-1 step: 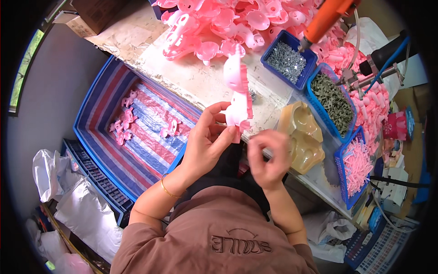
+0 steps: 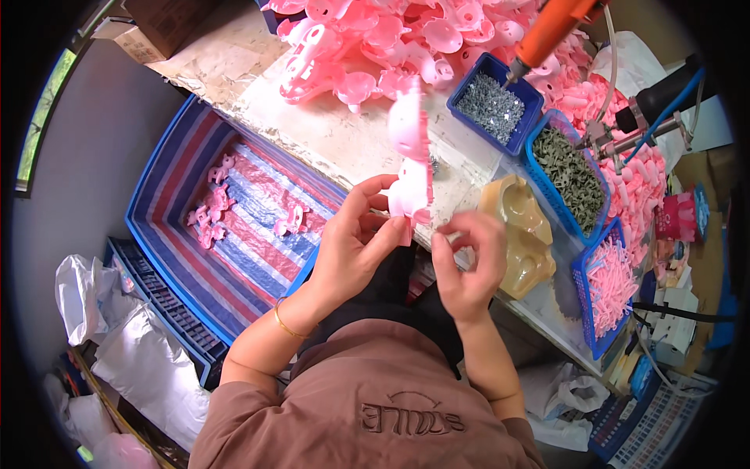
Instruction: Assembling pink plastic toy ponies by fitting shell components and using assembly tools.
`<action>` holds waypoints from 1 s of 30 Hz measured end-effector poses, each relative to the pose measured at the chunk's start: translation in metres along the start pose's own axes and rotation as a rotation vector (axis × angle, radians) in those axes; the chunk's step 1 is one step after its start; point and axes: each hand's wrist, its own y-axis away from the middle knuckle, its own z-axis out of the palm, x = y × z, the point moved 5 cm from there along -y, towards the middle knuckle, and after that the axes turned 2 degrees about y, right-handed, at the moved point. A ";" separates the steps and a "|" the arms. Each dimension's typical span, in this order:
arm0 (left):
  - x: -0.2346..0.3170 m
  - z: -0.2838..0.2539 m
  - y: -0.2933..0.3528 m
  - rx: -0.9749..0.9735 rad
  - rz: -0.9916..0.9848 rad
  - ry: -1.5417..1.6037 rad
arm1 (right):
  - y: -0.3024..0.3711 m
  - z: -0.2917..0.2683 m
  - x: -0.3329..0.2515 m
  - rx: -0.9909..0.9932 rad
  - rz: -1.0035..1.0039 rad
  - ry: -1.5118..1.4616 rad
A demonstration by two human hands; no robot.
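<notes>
A glossy pink moulded plastic part, tall with rounded lobes and a ragged-looking right edge, stands upright in my left hand. The left thumb and fingers pinch its lower end. Just right of that end is my right hand, slightly blurred, apart from the part. Its fingers are curled, with thumb and forefinger tips almost together; whatever they may hold is too small to make out. Beyond both hands, a large heap of similar pink parts covers the back of the worktable.
Right of my hands sits a tan moulded fixture. Blue baskets hold silver screws, grey-green small pieces and pink sticks. An orange power driver hangs above. At left, a striped-lined bin contains several pink pieces.
My right hand has shifted slightly right and up, its thumb and forefinger now showing more clearly. The pink part in my left hand has tilted a little to the right.
</notes>
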 end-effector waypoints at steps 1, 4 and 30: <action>0.003 0.001 0.000 -0.043 -0.006 -0.037 | -0.008 0.004 0.002 -0.086 0.057 -0.045; 0.008 0.005 -0.003 -0.098 0.040 -0.132 | -0.017 0.011 0.008 -0.247 -0.026 0.022; 0.008 0.004 -0.006 -0.077 -0.005 -0.058 | -0.022 0.018 0.020 -0.155 -0.182 0.179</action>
